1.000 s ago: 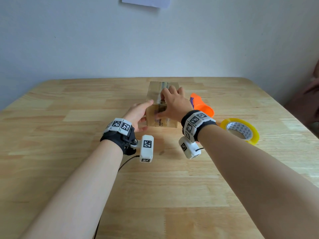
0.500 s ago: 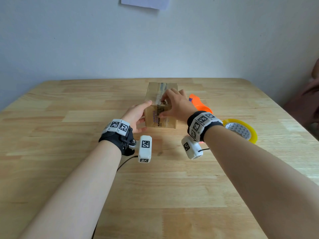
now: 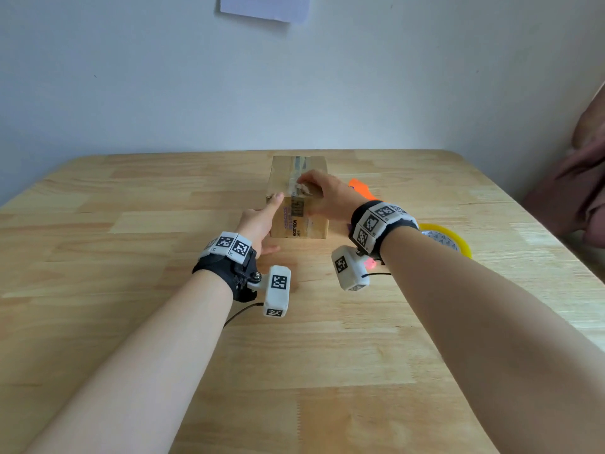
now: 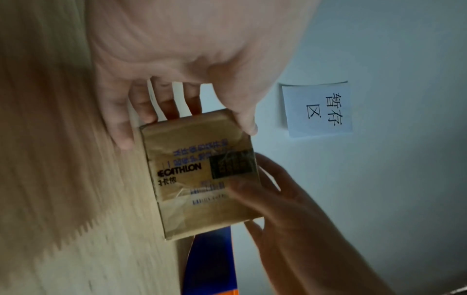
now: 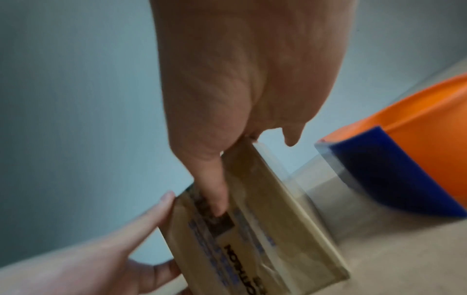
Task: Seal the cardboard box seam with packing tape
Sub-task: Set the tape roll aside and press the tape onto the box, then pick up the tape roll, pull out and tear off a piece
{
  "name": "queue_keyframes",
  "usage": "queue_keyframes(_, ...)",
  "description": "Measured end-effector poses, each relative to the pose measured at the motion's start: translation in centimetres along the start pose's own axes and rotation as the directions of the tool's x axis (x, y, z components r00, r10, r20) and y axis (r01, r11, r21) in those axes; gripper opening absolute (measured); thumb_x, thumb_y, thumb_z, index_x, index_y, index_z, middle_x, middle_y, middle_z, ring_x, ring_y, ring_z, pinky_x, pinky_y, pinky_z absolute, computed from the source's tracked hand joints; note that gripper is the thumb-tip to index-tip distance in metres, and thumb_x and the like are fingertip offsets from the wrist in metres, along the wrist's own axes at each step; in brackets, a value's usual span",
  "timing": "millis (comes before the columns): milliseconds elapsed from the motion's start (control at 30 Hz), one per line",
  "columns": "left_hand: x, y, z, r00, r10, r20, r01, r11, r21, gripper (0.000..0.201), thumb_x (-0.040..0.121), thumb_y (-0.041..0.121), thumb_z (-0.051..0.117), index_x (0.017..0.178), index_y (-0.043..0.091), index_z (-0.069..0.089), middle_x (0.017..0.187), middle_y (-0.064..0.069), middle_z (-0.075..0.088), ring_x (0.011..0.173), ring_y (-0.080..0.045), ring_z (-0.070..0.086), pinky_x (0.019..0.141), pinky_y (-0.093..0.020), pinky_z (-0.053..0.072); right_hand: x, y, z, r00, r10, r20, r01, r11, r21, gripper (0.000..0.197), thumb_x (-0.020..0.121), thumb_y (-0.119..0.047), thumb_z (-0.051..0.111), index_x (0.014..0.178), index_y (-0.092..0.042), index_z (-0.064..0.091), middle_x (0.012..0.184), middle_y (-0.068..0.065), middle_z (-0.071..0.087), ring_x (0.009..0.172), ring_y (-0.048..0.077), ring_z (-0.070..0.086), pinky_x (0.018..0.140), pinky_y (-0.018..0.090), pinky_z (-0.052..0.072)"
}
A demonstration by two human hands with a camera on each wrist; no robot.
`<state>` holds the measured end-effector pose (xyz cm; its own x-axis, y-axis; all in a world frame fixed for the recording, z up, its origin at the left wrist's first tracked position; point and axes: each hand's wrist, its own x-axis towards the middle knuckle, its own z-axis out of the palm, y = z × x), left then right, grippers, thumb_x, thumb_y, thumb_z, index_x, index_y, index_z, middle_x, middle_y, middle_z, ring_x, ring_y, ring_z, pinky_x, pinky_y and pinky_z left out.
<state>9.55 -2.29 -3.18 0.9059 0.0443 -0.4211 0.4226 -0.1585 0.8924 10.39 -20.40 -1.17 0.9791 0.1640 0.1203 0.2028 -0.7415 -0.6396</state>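
Note:
A small brown cardboard box (image 3: 284, 172) stands mid-table with a clear tape strip (image 3: 299, 165) running along its top seam. My left hand (image 3: 258, 222) holds the box's near left corner: one finger lies on the top left edge, the others rest against the side (image 4: 141, 111). My right hand (image 3: 327, 198) grips the near top edge, fingers curled onto crinkled tape and thumb (image 5: 215, 195) pressed on the printed front face (image 4: 202, 199). The yellow tape roll (image 3: 458, 244) lies flat to the right, partly hidden by my right wrist.
An orange and blue tool (image 3: 358, 188) lies right behind the box's right side, close to my right hand (image 5: 417, 129). A paper note (image 3: 265, 6) hangs on the wall. Dark red cloth (image 3: 582, 178) sits past the table's right edge. Bare wooden table (image 3: 131, 224) spreads left and near.
My right hand slid from flat on the box top back to the near edge, and its thumb came down onto the front face. The left hand stayed at the box's left side.

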Motion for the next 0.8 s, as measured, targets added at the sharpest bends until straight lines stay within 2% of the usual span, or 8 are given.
queue_keyframes(100, -0.4, 0.1, 0.9, 0.996, 0.021, -0.082, -0.022, 1.0, -0.014, 0.089, 0.089, 0.068, 0.065, 0.15, 0.01, 0.037, 0.141, -0.008, 0.05, 0.127, -0.027, 0.054, 0.089, -0.046, 0.064, -1.3, -0.4, -1.5, 0.987, 0.005, -0.162, -0.007, 1.0, -0.008, 0.04, 0.086, -0.019, 0.07, 0.125, -0.024, 0.063, 0.123, 0.002, 0.065, 0.115, 0.022, 0.06, 0.1, 0.039, 0.052)
queue_keyframes(167, -1.0, 0.1, 1.6, 0.99, 0.023, -0.138, -0.028, 0.999, -0.029, 0.098, 0.086, 0.069, 0.067, 0.154, 0.011, 0.028, 0.15, -0.011, 0.045, 0.13, -0.029, 0.052, 0.09, -0.046, 0.063, -2.8, 0.1, -2.6, 0.946, 0.008, -0.323, -0.026, 0.998, -0.052, 0.026, 0.087, -0.014, 0.063, 0.111, -0.022, 0.068, 0.111, 0.0, 0.063, 0.109, 0.024, 0.059, 0.097, 0.038, 0.05)
queue_keyframes(300, -1.9, -0.3, 3.0, 0.986, -0.013, -0.164, -0.001, 0.996, -0.086, 0.113, 0.081, 0.06, 0.076, 0.16, 0.01, 0.013, 0.163, -0.016, 0.032, 0.144, -0.035, 0.041, 0.105, -0.053, 0.055, -6.5, 1.8, -4.8, 0.895, 0.285, -0.344, -0.384, 0.883, -0.269, 0.026, 0.087, -0.016, 0.058, 0.11, -0.018, 0.068, 0.114, 0.008, 0.068, 0.108, 0.032, 0.064, 0.083, 0.033, 0.048)
queue_keyframes(400, -3.5, -0.6, 4.2, 0.996, -0.007, -0.09, 0.0, 0.997, -0.077, 0.08, 0.092, 0.037, 0.074, 0.149, 0.011, 0.024, 0.145, -0.013, 0.047, 0.128, -0.033, 0.051, 0.1, -0.053, 0.057, -9.6, 3.1, -5.7, 0.836, 0.498, -0.228, -0.544, 0.706, -0.452, 0.042, 0.085, -0.027, 0.065, 0.123, -0.012, 0.055, 0.11, 0.009, 0.067, 0.105, 0.035, 0.066, 0.084, 0.04, 0.054)
queue_keyframes(467, -4.8, -0.8, 4.7, 1.0, 0.007, -0.028, -0.008, 0.999, -0.05, 0.067, 0.095, 0.026, 0.071, 0.147, 0.011, 0.031, 0.13, -0.01, 0.052, 0.124, -0.031, 0.055, 0.096, -0.051, 0.059, -11.0, 3.8, -5.6, 0.796, 0.584, -0.158, -0.58, 0.663, -0.474, 0.055, 0.08, -0.034, 0.079, 0.122, -0.012, 0.05, 0.1, 0.008, 0.064, 0.098, 0.034, 0.066, 0.081, 0.042, 0.055)
queue_keyframes(533, -5.9, -1.2, 5.0, 0.999, 0.006, 0.047, -0.004, 0.999, -0.032, 0.061, 0.096, 0.022, 0.069, 0.147, 0.013, 0.038, 0.126, -0.008, 0.052, 0.122, -0.03, 0.057, 0.092, -0.049, 0.061, -12.2, 4.4, -5.3, 0.777, 0.617, -0.122, -0.594, 0.656, -0.465, 0.061, 0.075, -0.028, 0.085, 0.121, -0.01, 0.049, 0.101, 0.011, 0.067, 0.091, 0.034, 0.064, 0.079, 0.044, 0.056)
queue_keyframes(633, -7.2, -1.7, 5.0, 0.995, 0.016, 0.103, -0.009, 0.998, -0.066, 0.054, 0.096, 0.019, 0.068, 0.143, 0.015, 0.042, 0.131, -0.008, 0.051, 0.115, -0.028, 0.059, 0.075, -0.042, 0.062, -13.6, 5.5, -5.0, 0.777, 0.615, -0.132, -0.601, 0.662, -0.448, 0.067, 0.079, -0.017, 0.074, 0.14, -0.016, 0.045, 0.111, 0.012, 0.068, 0.097, 0.036, 0.066, 0.086, 0.048, 0.059)
queue_keyframes(800, -9.1, -1.2, 4.4, 0.973, 0.091, 0.21, -0.075, 0.994, -0.084, 0.009, 0.098, 0.015, 0.064, 0.106, 0.015, 0.06, 0.109, -0.006, 0.06, 0.096, -0.025, 0.063, 0.076, -0.041, 0.059, -15.1, 3.2, -6.2, 0.823, 0.538, -0.182, -0.567, 0.791, -0.227, 0.057, 0.09, -0.013, 0.055, 0.144, -0.024, 0.041, 0.12, 0.008, 0.064, 0.105, 0.031, 0.062, 0.088, 0.042, 0.055)
